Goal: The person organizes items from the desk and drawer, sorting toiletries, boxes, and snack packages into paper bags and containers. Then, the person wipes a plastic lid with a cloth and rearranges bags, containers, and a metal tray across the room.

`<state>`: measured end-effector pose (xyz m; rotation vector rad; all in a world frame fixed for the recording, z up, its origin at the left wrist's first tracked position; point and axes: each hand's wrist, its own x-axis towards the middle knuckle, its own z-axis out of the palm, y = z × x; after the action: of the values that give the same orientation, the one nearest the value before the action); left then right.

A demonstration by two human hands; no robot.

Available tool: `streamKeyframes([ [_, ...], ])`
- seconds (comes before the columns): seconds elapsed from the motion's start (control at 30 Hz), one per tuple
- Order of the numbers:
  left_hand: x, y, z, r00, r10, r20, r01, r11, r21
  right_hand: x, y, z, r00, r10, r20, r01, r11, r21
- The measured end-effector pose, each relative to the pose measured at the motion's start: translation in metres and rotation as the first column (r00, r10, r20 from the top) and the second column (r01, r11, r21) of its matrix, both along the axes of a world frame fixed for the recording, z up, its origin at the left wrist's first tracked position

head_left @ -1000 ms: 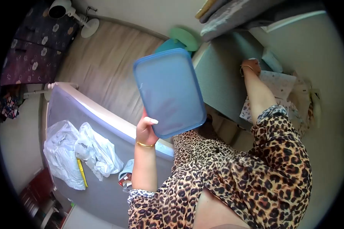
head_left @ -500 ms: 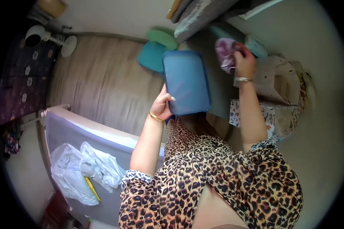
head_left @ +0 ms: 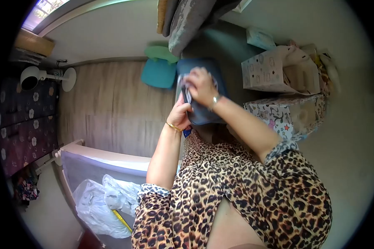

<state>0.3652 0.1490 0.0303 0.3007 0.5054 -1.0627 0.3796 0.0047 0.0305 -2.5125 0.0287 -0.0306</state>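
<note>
In front of my body is a shallow blue plastic tray [head_left: 207, 114] with rounded corners. My left hand [head_left: 180, 114] grips its near left edge, the thumb on the upper side. My right hand [head_left: 201, 86] is over the tray's left half, fingers bent around a crumpled purple cloth [head_left: 188, 86]. Most of the cloth is hidden by that hand, and the fingers are slightly blurred. Whether the cloth presses on the tray's surface I cannot tell.
To the right stand two patterned paper bags [head_left: 264, 72] [head_left: 274, 120] and a light packet [head_left: 260, 38]. A teal chair [head_left: 158, 74] is beyond the tray. At lower left, white plastic bags [head_left: 97, 211] lie on a rail-edged surface. A white fan [head_left: 70, 79] stands farther left.
My right hand has brought the purple cloth leftward from near the paper bags to the tray. The left hand still holds the tray's edge. The camera view has shifted slightly.
</note>
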Motion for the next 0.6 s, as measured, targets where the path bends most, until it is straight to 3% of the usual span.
streamKeyframes([
  [0.07, 0.003, 0.000, 0.001, 0.999, -0.025, 0.029, 0.027, 0.998, -0.063, 0.033, -0.010, -0.024, 0.991, -0.124, 0.043, 0.125, 0.992, -0.015],
  [0.1, 0.002, 0.002, -0.011, 0.997, -0.024, 0.077, 0.030, 0.997, -0.071, 0.038, -0.008, -0.028, 0.991, -0.118, 0.056, 0.118, 0.993, -0.011],
  [0.2, 0.015, 0.014, 0.017, 0.999, 0.040, -0.003, -0.040, 0.999, -0.024, -0.001, 0.013, 0.018, 0.997, 0.079, -0.008, -0.080, 0.996, -0.040],
  [0.23, 0.012, 0.018, 0.000, 0.999, 0.018, 0.027, -0.018, 1.000, -0.011, -0.019, 0.018, 0.029, 0.993, 0.098, -0.069, -0.095, 0.994, 0.054],
  [0.37, 0.011, 0.014, -0.005, 0.995, -0.021, 0.095, 0.024, 0.999, -0.028, 0.001, 0.010, 0.013, 0.997, -0.002, 0.076, 0.003, 1.000, -0.021],
  [0.47, 0.003, 0.010, -0.017, 0.994, -0.065, 0.092, 0.074, 0.992, -0.097, 0.025, -0.004, -0.013, 0.996, -0.092, 0.008, 0.093, 0.994, -0.056],
  [0.6, -0.015, 0.012, -0.063, 0.968, -0.240, 0.072, 0.236, 0.970, 0.055, -0.035, -0.003, -0.025, 0.978, -0.100, -0.184, 0.063, 0.979, -0.195],
])
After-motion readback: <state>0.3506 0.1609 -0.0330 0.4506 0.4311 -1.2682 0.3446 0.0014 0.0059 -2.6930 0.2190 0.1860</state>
